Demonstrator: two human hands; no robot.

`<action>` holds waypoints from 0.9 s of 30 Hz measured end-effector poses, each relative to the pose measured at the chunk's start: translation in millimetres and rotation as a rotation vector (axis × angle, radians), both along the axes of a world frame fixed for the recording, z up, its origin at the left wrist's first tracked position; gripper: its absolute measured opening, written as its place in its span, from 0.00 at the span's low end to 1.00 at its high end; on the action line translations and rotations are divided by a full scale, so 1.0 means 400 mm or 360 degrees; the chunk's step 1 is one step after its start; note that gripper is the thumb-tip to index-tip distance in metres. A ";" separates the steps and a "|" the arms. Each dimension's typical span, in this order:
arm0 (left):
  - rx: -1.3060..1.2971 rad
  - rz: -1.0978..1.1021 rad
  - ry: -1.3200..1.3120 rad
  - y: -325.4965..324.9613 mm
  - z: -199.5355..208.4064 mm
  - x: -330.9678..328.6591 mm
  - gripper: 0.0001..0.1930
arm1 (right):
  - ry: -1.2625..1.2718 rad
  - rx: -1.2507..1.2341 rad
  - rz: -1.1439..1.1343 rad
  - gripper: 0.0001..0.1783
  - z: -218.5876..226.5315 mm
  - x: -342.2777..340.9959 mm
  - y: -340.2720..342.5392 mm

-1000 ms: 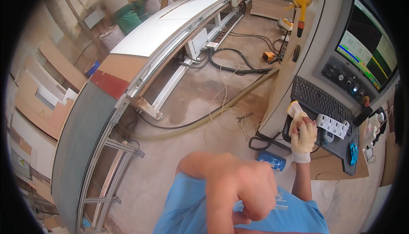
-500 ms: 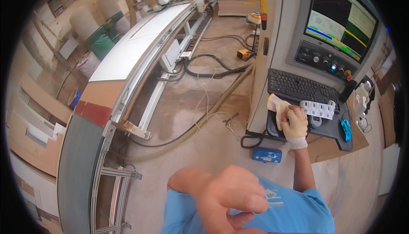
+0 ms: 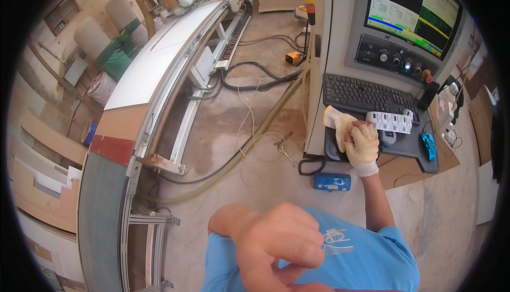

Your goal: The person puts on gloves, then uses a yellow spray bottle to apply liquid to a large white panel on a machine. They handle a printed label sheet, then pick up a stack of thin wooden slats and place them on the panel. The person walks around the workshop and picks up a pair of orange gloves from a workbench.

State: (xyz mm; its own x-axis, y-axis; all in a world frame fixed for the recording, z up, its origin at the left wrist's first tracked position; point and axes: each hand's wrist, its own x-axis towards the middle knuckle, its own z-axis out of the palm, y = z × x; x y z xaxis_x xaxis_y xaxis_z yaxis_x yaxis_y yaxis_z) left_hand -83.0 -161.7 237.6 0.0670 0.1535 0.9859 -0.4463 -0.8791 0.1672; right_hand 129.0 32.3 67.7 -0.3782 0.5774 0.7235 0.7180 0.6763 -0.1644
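Close in front of me, my bare left hand [image 3: 281, 239] is raised with its wrist bent and its fingers curled in. Nothing shows in it, though the palm side is partly hidden. My right hand [image 3: 363, 144] wears a cream knitted glove with bare fingertips and rests at the left of the dark keyboard tray [image 3: 409, 156]. Its fingers are closed on a second cream glove [image 3: 336, 119] with a yellow edge. Right beside it lie a white strip with dark printed squares [image 3: 390, 122] and a small grey-blue object [image 3: 389, 139]. Behind them is a black keyboard [image 3: 366, 96].
A control cabinet with a screen [image 3: 414, 10] and knobs [image 3: 396, 61] stands behind the keyboard. A blue-lit mouse [image 3: 429, 146] is at the tray's right. Below sits a blue box [image 3: 332, 182]. Cables and a hose [image 3: 223, 180] cross the floor. A long machine bed [image 3: 159, 58] carries white board.
The view has shifted slightly, so the cabinet and tray appear further left and higher. My right hand has turned a little on the glove. My left hand stays raised and curled.
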 end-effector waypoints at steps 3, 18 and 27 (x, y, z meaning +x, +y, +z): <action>-0.0124 0.0067 -0.0112 -0.011 0.028 0.031 0.32 | -0.0021 0.0014 -0.0026 0.07 -0.001 0.001 -0.003; -0.0286 -0.0450 0.0002 0.004 -0.036 -0.098 0.07 | -0.0104 0.0154 -0.0176 0.06 -0.013 -0.003 -0.019; -0.1651 -0.0969 -0.1346 0.057 -0.309 -0.193 0.05 | -0.0168 -0.0252 -0.0234 0.08 -0.024 -0.008 -0.032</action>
State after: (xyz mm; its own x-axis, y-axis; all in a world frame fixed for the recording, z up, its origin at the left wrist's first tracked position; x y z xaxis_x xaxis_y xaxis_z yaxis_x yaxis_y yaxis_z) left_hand -160.2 -139.0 113.9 -0.1491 0.9612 0.2321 -0.9795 -0.1758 0.0985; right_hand 125.6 19.6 58.3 -0.3505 0.7352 0.5802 0.8258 0.5349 -0.1789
